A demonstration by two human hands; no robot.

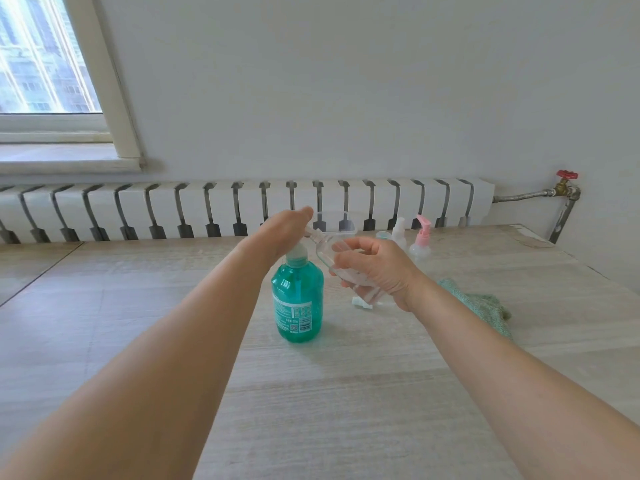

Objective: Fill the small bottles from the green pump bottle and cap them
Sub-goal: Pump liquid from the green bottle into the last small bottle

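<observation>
Forearms run in from the bottom edge, both bare, over a pale wood-grain table (346,393). Green pump bottle (298,301) stands upright near the middle of the table, label toward me. I see the left hand (282,233) lying flat on the pump head, fingers straight, palm down, holding nothing. The spout points right.

Right hand (375,268) grips a clear bottle (341,268), fingers and thumb curled round its body. That bottle is tilted, neck up and to the left, its mouth at the spout tip; I cannot tell whether they touch. It looks clear; I cannot tell how full it is.

Just below the right hand a small white cap (362,303) lies on the table. Right of the wrist lies a green cloth (485,306), crumpled.

Farther back, near the table's far edge: a clear tub (341,225), partly behind the left fingers; a pale teal lid (382,234); a white spray bottle (399,232); a pink pump bottle (420,240), upright, close together.

Behind the table, a white radiator (242,209) along the wall, a red valve (567,175) on its pipe at right, a window (45,64) top left.
</observation>
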